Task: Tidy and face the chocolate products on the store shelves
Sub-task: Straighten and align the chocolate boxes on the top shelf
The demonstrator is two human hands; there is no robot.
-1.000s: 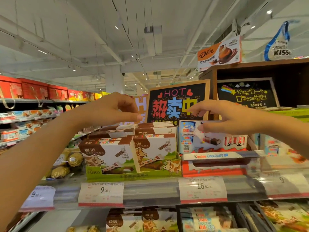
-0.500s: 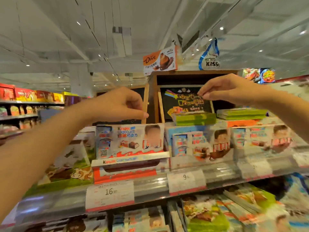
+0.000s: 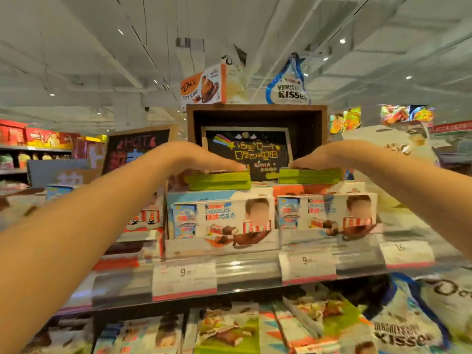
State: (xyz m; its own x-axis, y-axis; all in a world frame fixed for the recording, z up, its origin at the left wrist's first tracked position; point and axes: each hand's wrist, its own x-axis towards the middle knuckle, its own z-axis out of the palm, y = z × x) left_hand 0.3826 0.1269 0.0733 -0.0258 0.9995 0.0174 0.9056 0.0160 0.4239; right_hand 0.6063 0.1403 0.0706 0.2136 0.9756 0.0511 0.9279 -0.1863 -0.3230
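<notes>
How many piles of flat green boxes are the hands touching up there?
2. The left green box pile lies under the left hand; the right green box pile under the right hand. More may hide behind.

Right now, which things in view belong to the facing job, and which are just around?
In the job:
left hand flat on left green stack
right hand flat on right green stack
Kinder boxes beneath

Just around:
chalkboard sign
Dove sign
Kisses sign
price tags
</notes>
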